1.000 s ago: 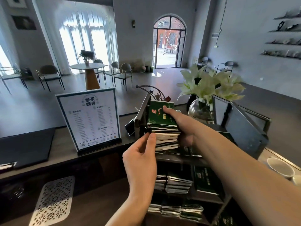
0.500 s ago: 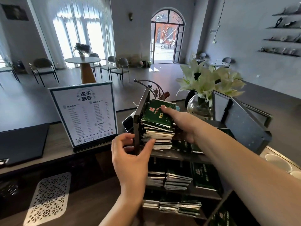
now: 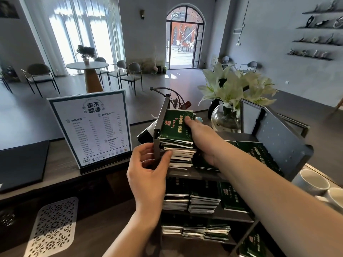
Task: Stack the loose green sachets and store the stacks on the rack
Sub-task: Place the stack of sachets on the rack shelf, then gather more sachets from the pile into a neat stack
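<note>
ok so the only thing you can properly read is the menu stand (image 3: 91, 130) on the counter, big heading says 雀茶飘香 in two rows. under it there are two columns of item lines with prices but they're way too small to make out. the top green sachet (image 3: 175, 125) on the stack has gold characters running down it plus a small red mark, too blurry to read. same print on the sachets further right, also unreadable

We are seeing the sachet stack (image 3: 176, 143) sitting on the rack (image 3: 194, 174) top shelf, menu stand (image 3: 91, 127) standing left, vase (image 3: 225, 117) behind.
</note>
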{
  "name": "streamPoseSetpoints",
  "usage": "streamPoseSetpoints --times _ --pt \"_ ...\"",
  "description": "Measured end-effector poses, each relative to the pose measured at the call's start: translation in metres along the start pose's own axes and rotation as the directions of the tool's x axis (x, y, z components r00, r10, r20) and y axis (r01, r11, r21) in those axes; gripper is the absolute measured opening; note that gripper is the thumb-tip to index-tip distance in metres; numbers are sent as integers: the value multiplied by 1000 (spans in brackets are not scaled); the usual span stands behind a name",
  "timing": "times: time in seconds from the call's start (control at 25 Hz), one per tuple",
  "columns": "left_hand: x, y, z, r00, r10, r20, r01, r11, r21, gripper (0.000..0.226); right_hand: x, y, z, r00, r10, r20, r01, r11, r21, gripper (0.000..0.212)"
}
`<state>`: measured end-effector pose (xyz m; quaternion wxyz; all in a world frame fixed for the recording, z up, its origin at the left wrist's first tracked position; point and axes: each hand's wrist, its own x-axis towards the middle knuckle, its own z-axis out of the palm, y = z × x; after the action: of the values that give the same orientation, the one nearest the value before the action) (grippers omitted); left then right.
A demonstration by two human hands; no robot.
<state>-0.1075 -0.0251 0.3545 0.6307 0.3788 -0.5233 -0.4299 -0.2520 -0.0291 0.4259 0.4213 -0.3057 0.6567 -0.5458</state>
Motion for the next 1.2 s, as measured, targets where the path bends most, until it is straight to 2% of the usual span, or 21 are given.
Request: streamPoseSetpoints --times 0.04,0.12,0.16,0.28,0.4,0.56,0.6,0.76,0.92,1.0,1.08,1.2 --pt "0 0 0 1000 3 0 -3 1000 -3 37 2 3 0 998 -32 -47 31 999 -32 28" --pt "2 0 0 1000 9 2 -9 1000 -3 37 4 8 1 983 -116 -141 102 989 -105 60" --pt "3 0 0 1000 13 4 -13 1000 -2 37 6 11 2 977 -139 -159 124 987 -102 65" --pt "4 -2 -1 1000 25 16 -25 1000 0 35 7 12 5 989 -112 -101 112 994 -2 52" --pt "4 -3 -3 999 27 27 -27 1000 -7 34 1 13 6 991 -115 -60 117 993 28 50" --pt "6 -2 -7 997 37 62 -36 999 -17 34 -3 22 6 994 -47 -95 52 997 51 80" --pt "6 -1 -7 997 43 70 -42 999 -18 34 -8 23 7 995 -53 -90 59 996 64 81" --pt "8 0 -7 996 42 78 -41 999 -15 34 -15 26 5 993 -108 -53 113 989 100 59" --pt "7 -4 -12 992 46 117 -46 999 2 35 -26 23 3 991 -120 -61 124 990 63 67" --pt "-1 -10 -19 994 37 102 -38 999 9 37 -35 26 -4 982 -162 -100 164 987 3 76" --pt "-17 -16 -28 996 34 88 -35 999 13 33 -49 31 -12 960 -248 -134 233 966 -115 64" --pt "-42 -24 -35 972 40 232 -37 999 -15 22 -86 45 -27 914 -379 -144 340 910 -237 51"
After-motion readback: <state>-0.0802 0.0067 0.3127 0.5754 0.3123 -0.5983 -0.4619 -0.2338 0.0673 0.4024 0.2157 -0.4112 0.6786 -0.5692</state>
